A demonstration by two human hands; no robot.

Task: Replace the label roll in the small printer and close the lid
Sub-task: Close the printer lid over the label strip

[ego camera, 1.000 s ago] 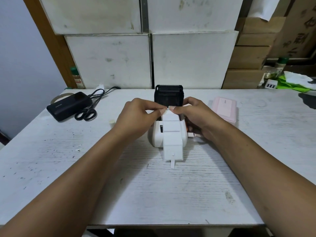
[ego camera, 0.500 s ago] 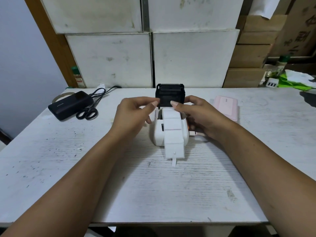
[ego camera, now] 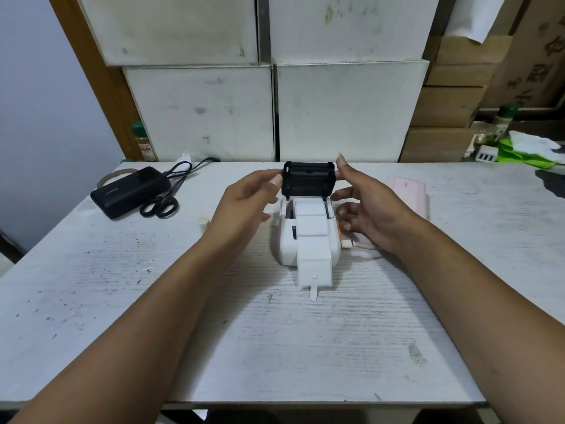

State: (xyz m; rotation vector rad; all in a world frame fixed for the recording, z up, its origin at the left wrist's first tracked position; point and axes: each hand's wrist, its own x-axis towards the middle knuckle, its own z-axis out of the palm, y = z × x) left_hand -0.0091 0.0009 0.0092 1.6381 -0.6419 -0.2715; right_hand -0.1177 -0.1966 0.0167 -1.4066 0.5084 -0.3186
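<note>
A small white printer (ego camera: 287, 246) stands mid-table with its black lid (ego camera: 308, 180) raised upright at the back. A white label strip (ego camera: 313, 240) runs out of the open bay, over the front and onto the table. My left hand (ego camera: 244, 203) is at the lid's left edge, fingertips touching it. My right hand (ego camera: 367, 206) is at the lid's right edge, fingers spread, index finger pointing up beside the corner. Neither hand holds the strip. The roll itself is hidden under the strip.
A black power bank (ego camera: 128, 191) with cable and black scissors (ego camera: 159, 206) lie at the left back. A pink case (ego camera: 408, 191) lies right of the printer, and a pink cable (ego camera: 357, 244) plugs into its right side. White boxes stand behind the white table (ego camera: 275, 347).
Both hands let go of the label strip at the bay and rose apart to the two sides of the raised lid. The strip now lies flat over the printer.
</note>
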